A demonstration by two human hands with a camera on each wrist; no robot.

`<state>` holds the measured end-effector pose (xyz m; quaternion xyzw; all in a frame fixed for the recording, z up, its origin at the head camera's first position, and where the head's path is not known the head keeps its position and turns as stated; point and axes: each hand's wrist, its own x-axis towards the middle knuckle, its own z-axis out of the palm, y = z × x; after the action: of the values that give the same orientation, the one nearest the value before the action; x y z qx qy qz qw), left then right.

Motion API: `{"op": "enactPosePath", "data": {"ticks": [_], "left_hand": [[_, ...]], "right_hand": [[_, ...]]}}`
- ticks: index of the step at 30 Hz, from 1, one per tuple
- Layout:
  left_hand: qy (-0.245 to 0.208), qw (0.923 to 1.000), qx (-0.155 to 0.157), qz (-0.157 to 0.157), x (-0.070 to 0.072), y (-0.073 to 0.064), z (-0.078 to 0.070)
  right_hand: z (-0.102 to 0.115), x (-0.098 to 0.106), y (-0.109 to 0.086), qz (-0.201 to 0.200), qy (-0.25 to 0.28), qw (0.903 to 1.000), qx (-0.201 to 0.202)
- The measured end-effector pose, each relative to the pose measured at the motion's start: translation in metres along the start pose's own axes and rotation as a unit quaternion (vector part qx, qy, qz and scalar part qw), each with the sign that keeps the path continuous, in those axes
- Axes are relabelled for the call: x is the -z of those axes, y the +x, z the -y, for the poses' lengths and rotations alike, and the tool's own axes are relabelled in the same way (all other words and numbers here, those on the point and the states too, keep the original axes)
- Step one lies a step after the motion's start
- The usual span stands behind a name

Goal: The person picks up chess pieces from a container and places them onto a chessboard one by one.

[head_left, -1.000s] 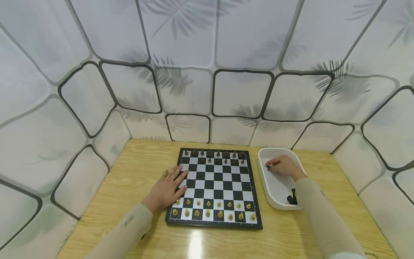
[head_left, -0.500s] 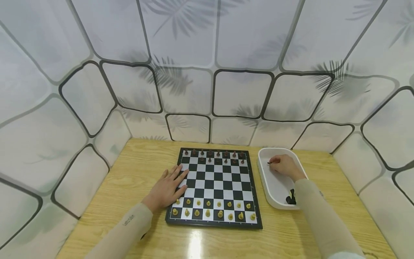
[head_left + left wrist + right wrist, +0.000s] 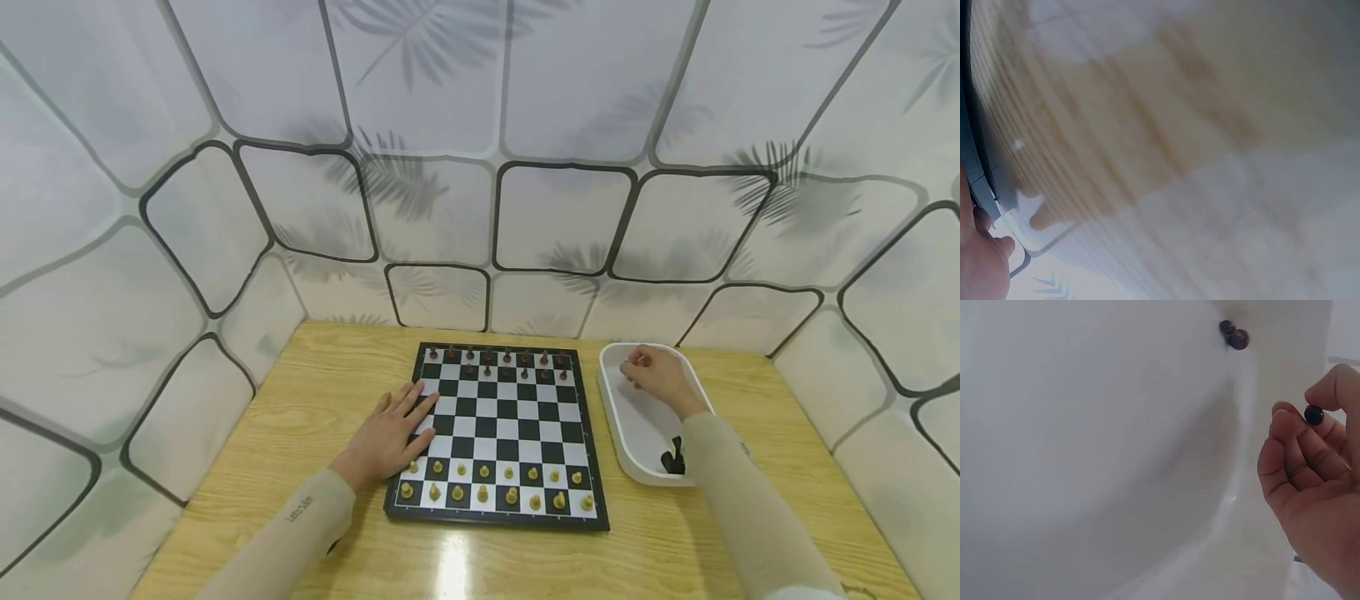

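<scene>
My left hand [image 3: 387,436] rests flat with spread fingers on the left edge of the chessboard [image 3: 497,523]. Over the far end of a white plastic tub [image 3: 615,429], my right hand [image 3: 658,377] pinches a small dark chess piece [image 3: 1314,415] between thumb and index finger, its other fingers curled. Only the piece's round end shows. Another dark chess piece [image 3: 1235,336] lies in the tub in the right wrist view. Yellow chess pieces [image 3: 482,493] fill the board's two near rows. Dark red pieces [image 3: 507,356] stand in the two far rows, with gaps in the second.
A black object with a yellow mark [image 3: 672,457] lies at the tub's near end, beside the right sleeve [image 3: 750,500]. The wooden table [image 3: 337,358] runs back to a wall [image 3: 555,217] with a patterned covering. Light glares off the table's front.
My right hand has turned and lifted slightly within the tub, bringing the dark chess piece with it. My left hand stays in place on the board.
</scene>
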<state>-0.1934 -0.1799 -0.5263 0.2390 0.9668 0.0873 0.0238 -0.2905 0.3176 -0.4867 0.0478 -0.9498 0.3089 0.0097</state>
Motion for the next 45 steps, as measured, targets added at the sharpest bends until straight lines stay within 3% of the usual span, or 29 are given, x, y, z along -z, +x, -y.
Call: {"op": "enactPosePath", "data": {"ticks": [11,25,35,45], "left_hand": [[0.004,1.0,-0.001,-0.004,0.001,-0.001,0.0],[0.008,1.0,0.001,0.001,0.002,-0.001,-0.002],[0.01,0.9999,-0.006,-0.011,0.0,0.0,-0.001],[0.01,0.9999,-0.007,-0.007,0.0,-0.001,-0.001]], "right_hand": [[0.043,0.009,0.003,-0.045,0.02,0.9985,0.023],[0.089,-0.011,0.012,-0.041,0.058,0.9954,0.064],[0.124,-0.032,0.014,-0.009,0.11,0.9895,0.093],[0.164,-0.059,0.017,0.025,0.093,0.988,0.121]]}}
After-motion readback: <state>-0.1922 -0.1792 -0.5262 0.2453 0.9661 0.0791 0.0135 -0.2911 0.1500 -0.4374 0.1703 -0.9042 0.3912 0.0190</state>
